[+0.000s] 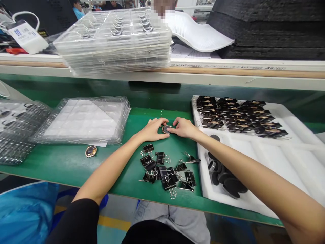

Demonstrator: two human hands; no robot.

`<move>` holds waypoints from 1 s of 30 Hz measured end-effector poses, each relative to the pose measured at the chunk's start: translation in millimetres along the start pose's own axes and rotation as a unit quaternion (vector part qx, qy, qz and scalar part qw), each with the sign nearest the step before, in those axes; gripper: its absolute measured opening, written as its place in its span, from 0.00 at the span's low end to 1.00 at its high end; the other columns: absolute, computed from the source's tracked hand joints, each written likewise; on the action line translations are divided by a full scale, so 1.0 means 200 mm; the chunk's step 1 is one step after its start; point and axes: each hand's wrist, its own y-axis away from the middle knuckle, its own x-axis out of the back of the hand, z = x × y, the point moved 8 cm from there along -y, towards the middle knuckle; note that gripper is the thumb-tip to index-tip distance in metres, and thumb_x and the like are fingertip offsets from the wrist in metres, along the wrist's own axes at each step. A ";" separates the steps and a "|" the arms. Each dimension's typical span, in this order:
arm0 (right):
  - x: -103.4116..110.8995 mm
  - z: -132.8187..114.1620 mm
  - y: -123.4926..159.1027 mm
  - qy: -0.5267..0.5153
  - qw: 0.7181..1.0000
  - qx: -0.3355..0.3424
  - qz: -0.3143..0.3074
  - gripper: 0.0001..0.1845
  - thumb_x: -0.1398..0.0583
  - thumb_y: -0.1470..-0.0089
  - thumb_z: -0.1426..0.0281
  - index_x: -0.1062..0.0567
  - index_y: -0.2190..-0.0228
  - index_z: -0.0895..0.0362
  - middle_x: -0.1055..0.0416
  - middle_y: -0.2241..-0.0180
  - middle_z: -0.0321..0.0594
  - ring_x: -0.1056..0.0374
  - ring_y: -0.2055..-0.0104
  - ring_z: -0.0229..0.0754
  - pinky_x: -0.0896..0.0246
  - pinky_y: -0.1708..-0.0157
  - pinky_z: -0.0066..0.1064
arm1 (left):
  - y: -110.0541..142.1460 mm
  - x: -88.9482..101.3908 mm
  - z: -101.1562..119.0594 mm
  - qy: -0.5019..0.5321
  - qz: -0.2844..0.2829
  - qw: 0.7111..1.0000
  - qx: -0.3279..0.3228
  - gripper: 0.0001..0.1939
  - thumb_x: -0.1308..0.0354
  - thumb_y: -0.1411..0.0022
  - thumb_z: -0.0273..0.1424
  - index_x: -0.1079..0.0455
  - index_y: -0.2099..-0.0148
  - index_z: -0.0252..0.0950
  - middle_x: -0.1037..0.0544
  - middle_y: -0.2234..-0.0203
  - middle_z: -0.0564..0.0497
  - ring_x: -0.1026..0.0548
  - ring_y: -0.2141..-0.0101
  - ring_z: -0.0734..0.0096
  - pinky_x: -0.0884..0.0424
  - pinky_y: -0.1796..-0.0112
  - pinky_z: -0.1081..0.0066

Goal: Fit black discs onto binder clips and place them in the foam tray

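Dark-grey round piece [166, 129], gold-rimmed, in a pinch between fingers [172, 130] of left hand [152, 131] and right hand [186, 128].

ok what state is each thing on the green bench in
Round piece, gripped by left hand, touched by right hand
Other round piece, lying loose
Loose binder clips, heaped
Tray clips, set in rows
Black discs, piled loose
White tray, partly filled
Clear trays, in stacks
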 end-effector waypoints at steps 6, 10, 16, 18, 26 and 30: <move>-0.03 -0.02 0.01 -0.061 0.994 0.079 -0.053 0.12 0.31 0.48 0.67 0.24 0.62 0.55 0.23 0.73 0.32 0.28 0.72 0.37 0.39 0.70 0.28 | -0.01 0.00 -0.01 0.010 -0.005 1.000 0.003 0.22 0.38 0.34 0.45 0.31 0.43 0.43 0.21 0.50 0.50 0.26 0.48 0.56 0.38 0.48 0.57; -0.02 -0.05 0.06 -0.040 0.992 0.114 -0.032 0.17 0.29 0.49 0.61 0.22 0.60 0.55 0.22 0.66 0.36 0.28 0.70 0.38 0.38 0.68 0.28 | -0.02 0.01 -0.01 0.002 -0.003 1.000 0.002 0.12 0.46 0.29 0.36 0.25 0.48 0.43 0.19 0.54 0.51 0.25 0.49 0.60 0.37 0.48 0.58; -0.01 -0.14 0.13 0.088 0.984 0.156 0.011 0.16 0.30 0.45 0.63 0.18 0.56 0.54 0.21 0.61 0.40 0.25 0.66 0.42 0.37 0.66 0.30 | -0.05 0.01 -0.03 0.003 0.005 1.000 0.013 0.07 0.45 0.31 0.31 0.26 0.59 0.39 0.19 0.63 0.51 0.23 0.59 0.64 0.32 0.56 0.65; -0.01 -0.15 0.14 0.096 0.982 0.162 0.017 0.13 0.31 0.44 0.64 0.17 0.57 0.54 0.20 0.62 0.40 0.24 0.67 0.42 0.36 0.65 0.30 | -0.06 0.00 -0.03 -0.016 0.007 0.999 0.028 0.08 0.47 0.30 0.30 0.27 0.60 0.39 0.20 0.63 0.51 0.24 0.59 0.64 0.33 0.56 0.65; 0.00 -0.10 0.17 0.036 0.988 0.150 0.012 0.13 0.30 0.46 0.70 0.17 0.57 0.55 0.19 0.60 0.39 0.21 0.67 0.40 0.31 0.63 0.29 | -0.05 -0.03 -0.03 -0.079 0.005 0.995 0.068 0.17 0.57 0.23 0.37 0.29 0.56 0.39 0.21 0.56 0.47 0.27 0.52 0.57 0.37 0.51 0.57; 0.00 -0.11 0.16 0.037 0.988 0.147 0.013 0.14 0.29 0.48 0.70 0.17 0.57 0.54 0.19 0.59 0.38 0.21 0.68 0.41 0.30 0.63 0.30 | -0.04 -0.03 0.00 -0.056 -0.006 0.998 0.029 0.10 0.48 0.28 0.36 0.26 0.53 0.42 0.22 0.56 0.50 0.27 0.51 0.59 0.38 0.50 0.59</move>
